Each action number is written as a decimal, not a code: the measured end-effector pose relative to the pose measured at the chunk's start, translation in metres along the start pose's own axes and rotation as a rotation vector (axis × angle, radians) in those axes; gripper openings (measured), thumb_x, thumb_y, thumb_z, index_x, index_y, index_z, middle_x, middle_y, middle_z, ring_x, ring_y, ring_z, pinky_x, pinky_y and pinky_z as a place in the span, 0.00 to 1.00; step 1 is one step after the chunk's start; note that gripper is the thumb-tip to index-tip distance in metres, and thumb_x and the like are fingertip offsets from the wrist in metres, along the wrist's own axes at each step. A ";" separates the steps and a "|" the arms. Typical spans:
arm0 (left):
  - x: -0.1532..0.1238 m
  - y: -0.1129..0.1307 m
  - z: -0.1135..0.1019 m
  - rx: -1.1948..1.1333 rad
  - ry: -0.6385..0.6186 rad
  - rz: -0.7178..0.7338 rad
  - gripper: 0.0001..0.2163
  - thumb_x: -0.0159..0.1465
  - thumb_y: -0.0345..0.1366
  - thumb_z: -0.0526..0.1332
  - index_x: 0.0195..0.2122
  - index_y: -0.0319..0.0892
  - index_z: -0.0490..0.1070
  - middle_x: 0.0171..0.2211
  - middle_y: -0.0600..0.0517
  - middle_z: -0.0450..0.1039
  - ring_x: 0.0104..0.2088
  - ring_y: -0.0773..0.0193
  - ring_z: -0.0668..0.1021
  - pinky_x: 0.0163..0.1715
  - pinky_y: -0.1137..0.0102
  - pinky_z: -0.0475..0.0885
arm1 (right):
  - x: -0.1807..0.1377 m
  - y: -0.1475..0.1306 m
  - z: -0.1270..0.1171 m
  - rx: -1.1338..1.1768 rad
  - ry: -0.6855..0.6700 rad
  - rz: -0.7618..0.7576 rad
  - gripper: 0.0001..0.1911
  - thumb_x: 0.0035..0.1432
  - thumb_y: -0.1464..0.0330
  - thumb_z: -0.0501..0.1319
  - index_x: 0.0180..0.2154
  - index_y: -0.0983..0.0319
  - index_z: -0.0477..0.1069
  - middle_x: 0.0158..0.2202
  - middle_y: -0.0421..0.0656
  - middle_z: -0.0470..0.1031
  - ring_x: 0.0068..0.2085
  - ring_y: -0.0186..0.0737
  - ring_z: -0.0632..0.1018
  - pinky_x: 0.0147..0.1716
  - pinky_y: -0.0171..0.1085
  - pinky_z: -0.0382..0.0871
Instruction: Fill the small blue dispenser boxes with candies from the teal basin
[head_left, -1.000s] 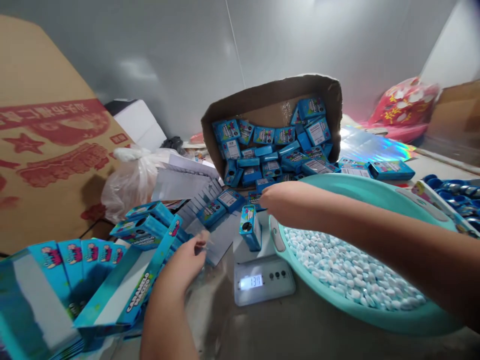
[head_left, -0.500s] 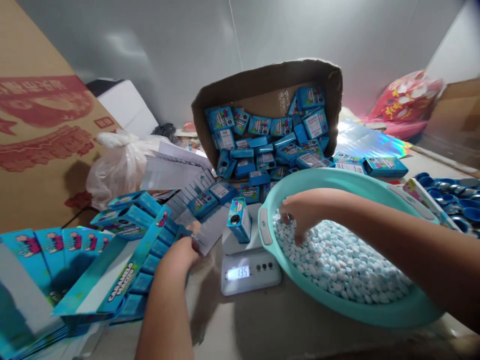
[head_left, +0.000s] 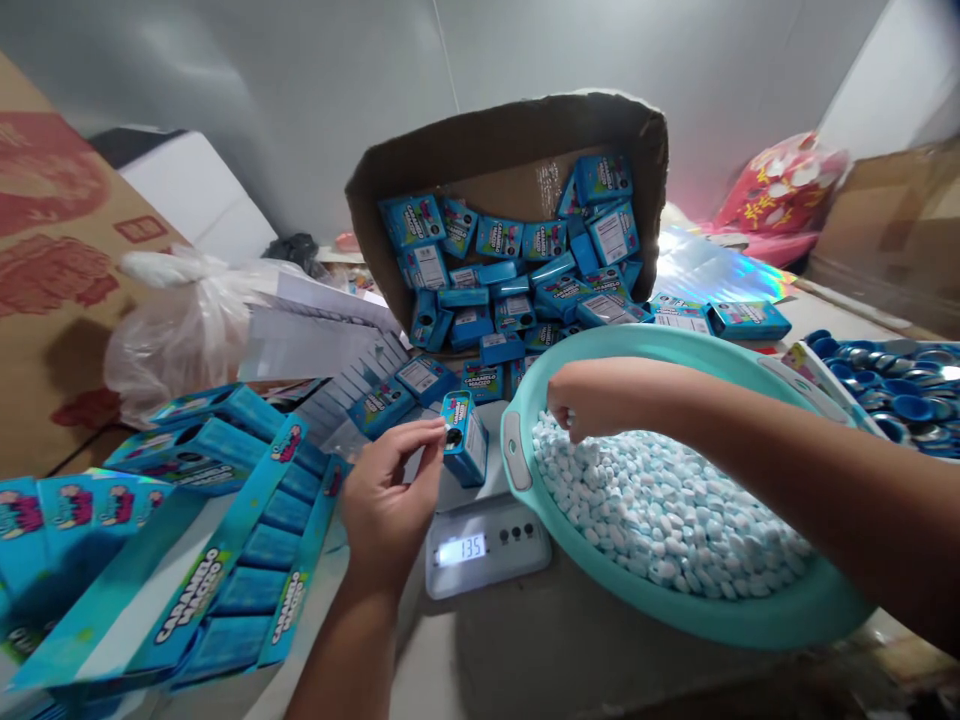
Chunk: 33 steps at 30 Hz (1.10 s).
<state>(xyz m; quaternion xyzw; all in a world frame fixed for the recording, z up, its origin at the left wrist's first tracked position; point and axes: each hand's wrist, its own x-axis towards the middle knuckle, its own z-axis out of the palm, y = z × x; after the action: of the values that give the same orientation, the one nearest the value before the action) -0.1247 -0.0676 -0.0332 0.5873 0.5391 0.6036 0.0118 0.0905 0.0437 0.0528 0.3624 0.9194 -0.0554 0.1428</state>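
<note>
A small blue candy box (head_left: 466,445) stands upright on the kitchen scale (head_left: 487,555), whose display reads 13.5 or 135; a dark round hole shows in its top. My left hand (head_left: 394,490) is beside the box, thumb and fingers drawn together at its left upper edge; whatever they pinch is too small to make out. Over the left part of the turquoise basin (head_left: 675,632), my right hand (head_left: 581,395) is closed in a loose fist, and a bit of pale candy shows at its fingers. Small white and pale blue candies (head_left: 667,510) fill the basin's bottom.
Behind the scale, a tipped cardboard carton (head_left: 506,170) holds many blue candy boxes. At left lies a blue display tray (head_left: 187,600) with boxes in rows. A plastic bag (head_left: 180,330) stands behind it. Blue metallic caps (head_left: 892,390) lie at right.
My left hand has come up and right from the display tray to the candy box on the scale. My right hand has risen from the candies and curled tighter. The view has shifted slightly.
</note>
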 end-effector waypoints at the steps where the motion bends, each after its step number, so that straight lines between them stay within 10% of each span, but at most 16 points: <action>1: 0.001 -0.002 -0.002 0.032 -0.037 0.010 0.03 0.62 0.33 0.66 0.37 0.46 0.78 0.39 0.51 0.80 0.43 0.59 0.81 0.48 0.63 0.75 | -0.001 0.000 -0.002 0.000 0.021 0.005 0.08 0.52 0.70 0.69 0.37 0.62 0.83 0.34 0.44 0.79 0.30 0.37 0.73 0.28 0.36 0.58; 15: -0.008 0.015 -0.001 0.390 -0.079 0.609 0.20 0.56 0.26 0.67 0.50 0.47 0.75 0.44 0.47 0.79 0.47 0.54 0.79 0.51 0.60 0.73 | -0.006 -0.008 -0.009 0.301 0.537 -0.322 0.04 0.59 0.70 0.66 0.34 0.65 0.79 0.34 0.44 0.78 0.34 0.35 0.72 0.35 0.34 0.61; 28: -0.003 0.001 -0.001 -0.260 0.063 -0.273 0.18 0.69 0.47 0.56 0.53 0.43 0.75 0.54 0.45 0.75 0.53 0.55 0.77 0.55 0.61 0.71 | 0.046 -0.060 -0.022 0.219 0.526 -0.555 0.05 0.55 0.73 0.68 0.35 0.66 0.79 0.32 0.44 0.77 0.34 0.37 0.72 0.33 0.34 0.60; 33: 0.002 -0.002 -0.002 -0.343 0.004 -0.372 0.16 0.67 0.46 0.58 0.46 0.41 0.78 0.47 0.45 0.79 0.50 0.54 0.79 0.55 0.59 0.71 | 0.046 -0.068 -0.023 0.128 0.428 -0.510 0.06 0.56 0.71 0.66 0.37 0.65 0.78 0.32 0.43 0.78 0.30 0.35 0.71 0.30 0.35 0.57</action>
<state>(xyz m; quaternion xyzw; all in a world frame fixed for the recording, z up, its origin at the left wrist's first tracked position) -0.1279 -0.0663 -0.0322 0.4663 0.5277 0.6747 0.2212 0.0072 0.0290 0.0602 0.1326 0.9842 -0.0693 -0.0950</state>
